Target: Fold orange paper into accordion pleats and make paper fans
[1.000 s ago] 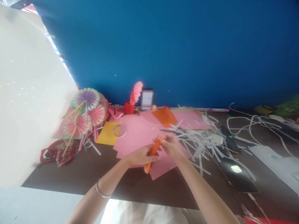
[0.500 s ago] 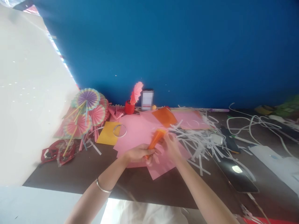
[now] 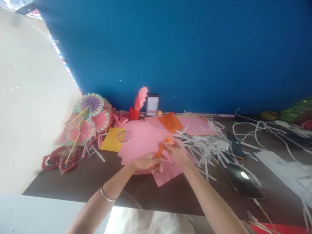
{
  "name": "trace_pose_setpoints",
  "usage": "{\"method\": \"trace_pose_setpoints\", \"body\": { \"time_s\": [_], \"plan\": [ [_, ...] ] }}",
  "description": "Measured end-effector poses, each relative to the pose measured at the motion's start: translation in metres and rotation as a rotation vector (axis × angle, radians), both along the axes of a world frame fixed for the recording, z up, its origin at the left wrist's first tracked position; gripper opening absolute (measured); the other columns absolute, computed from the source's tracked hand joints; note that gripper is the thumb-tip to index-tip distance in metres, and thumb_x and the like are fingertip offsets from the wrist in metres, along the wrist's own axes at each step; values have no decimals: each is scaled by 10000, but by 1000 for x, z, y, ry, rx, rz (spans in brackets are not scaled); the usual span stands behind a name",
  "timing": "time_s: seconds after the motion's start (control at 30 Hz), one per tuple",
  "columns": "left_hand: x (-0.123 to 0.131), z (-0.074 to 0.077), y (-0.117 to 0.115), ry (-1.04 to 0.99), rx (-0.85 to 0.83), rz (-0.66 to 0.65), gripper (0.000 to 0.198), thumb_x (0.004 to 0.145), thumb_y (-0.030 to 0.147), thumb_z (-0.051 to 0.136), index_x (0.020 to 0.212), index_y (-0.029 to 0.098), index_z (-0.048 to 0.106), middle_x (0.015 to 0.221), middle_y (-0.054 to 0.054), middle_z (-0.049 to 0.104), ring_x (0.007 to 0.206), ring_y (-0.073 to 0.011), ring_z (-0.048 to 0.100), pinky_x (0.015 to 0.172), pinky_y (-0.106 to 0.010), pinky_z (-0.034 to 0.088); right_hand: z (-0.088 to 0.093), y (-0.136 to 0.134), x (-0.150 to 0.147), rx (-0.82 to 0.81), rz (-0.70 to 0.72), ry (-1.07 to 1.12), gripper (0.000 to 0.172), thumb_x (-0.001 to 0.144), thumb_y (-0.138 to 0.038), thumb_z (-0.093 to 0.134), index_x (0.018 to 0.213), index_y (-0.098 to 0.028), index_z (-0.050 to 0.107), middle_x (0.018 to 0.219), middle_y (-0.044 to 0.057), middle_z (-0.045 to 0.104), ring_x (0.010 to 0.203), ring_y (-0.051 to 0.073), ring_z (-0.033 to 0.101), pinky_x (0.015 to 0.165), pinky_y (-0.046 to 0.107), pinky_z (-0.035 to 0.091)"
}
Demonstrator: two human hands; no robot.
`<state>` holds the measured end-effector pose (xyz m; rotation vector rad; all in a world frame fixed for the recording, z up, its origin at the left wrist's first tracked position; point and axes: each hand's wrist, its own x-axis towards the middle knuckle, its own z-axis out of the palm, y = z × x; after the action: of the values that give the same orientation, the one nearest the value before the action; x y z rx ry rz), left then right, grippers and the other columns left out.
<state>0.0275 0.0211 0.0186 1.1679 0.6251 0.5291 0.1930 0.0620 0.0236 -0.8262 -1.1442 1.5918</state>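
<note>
White cloth (image 3: 148, 222) shows nearest, below the edge of the brown surface (image 3: 97, 182). Over on the right a phone (image 3: 243, 182) lies flat, a lead at its near end. Further in, the left hand (image 3: 147, 161) grips the lower part of a narrow orange folded paper (image 3: 159, 152) between thumb and fingers, while the right hand (image 3: 177, 152) pinches its far end, where a paler bit flares out. The piece slants above overlapping pink sheets (image 3: 138, 136); whether it touches them, I can't tell from here.

My worry would be the folds: if the left grip slackened, they might spring apart, and an uneven tug from the right fingers could crease or tear that flared end. The sheets beneath look loose, so a dragging wrist might slide them, perhaps carrying along some of the tangled white strips (image 3: 206, 146) just beside the right hand.

Beyond the left hand, a silver ring (image 3: 131, 136) straddles a yellow sheet (image 3: 109, 140) and the pink. Farther back are round pleated fans (image 3: 91, 103) and a red cup (image 3: 134, 113), then the blue wall (image 3: 170, 48).
</note>
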Motion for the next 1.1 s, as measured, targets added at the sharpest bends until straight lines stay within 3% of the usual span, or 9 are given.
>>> {"method": "trace_pose_setpoints", "body": {
  "time_s": [0.13,0.2,0.27,0.4,0.57,0.7,0.83,1.0,1.1],
  "plan": [
    [-1,-8,9,152,148,338,388,806,415,553,1056,138,444,605,32,533,468,-86,504,502,-239,434,-3,9,5,-6,148,44,451,754,-630,511,999,-274,641,1032,61,670,982,249,610,806,414,491],
    [-2,-9,11,221,208,484,393,778,377,594,1058,148,439,662,22,538,543,-102,538,552,-262,472,-2,10,5,32,148,65,471,742,-619,541,1053,-276,625,1085,61,654,1015,243,598,853,410,476],
    [-4,-7,11,278,285,541,418,744,343,632,1072,156,451,781,-19,565,641,-133,570,610,-300,496,1,7,4,73,130,49,423,731,-513,629,1086,-283,612,1117,52,641,1035,236,588,881,401,466],
    [-5,1,7,319,404,558,476,666,297,706,1072,161,498,958,-81,584,855,-221,576,731,-371,498,9,0,0,82,66,-59,363,687,-350,721,1028,-249,648,1064,55,663,1002,246,600,858,391,484],
    [-8,10,8,176,312,569,410,803,431,553,1116,167,528,1123,-114,588,1031,-246,550,879,-391,443,9,2,2,74,46,-88,292,741,-378,670,982,-213,662,1007,62,677,949,229,622,836,369,498],
    [-13,3,15,163,268,666,361,794,432,566,1025,156,588,1096,-105,616,1023,-239,562,885,-376,438,7,3,3,22,13,-59,300,728,-418,677,959,-227,659,987,49,678,935,217,628,808,344,512],
    [-14,-4,20,117,223,654,414,776,436,586,1085,162,610,1129,-99,624,1055,-254,558,906,-390,433,5,3,1,-16,-4,-53,242,734,-414,672,904,-242,663,943,32,680,889,202,639,779,327,521],
    [-14,3,17,100,248,641,444,794,439,563,1169,205,587,1233,-70,579,1171,-257,491,989,-396,381,4,2,-1,0,26,-33,259,707,-407,697,897,-234,661,899,32,679,885,205,631,771,325,517],
    [-11,8,12,126,259,543,450,799,464,543,1143,180,605,1181,-93,608,1133,-266,519,959,-400,404,6,0,-3,20,65,-52,279,689,-418,705,870,-212,656,875,40,673,862,208,627,762,331,514]
  ]
}}
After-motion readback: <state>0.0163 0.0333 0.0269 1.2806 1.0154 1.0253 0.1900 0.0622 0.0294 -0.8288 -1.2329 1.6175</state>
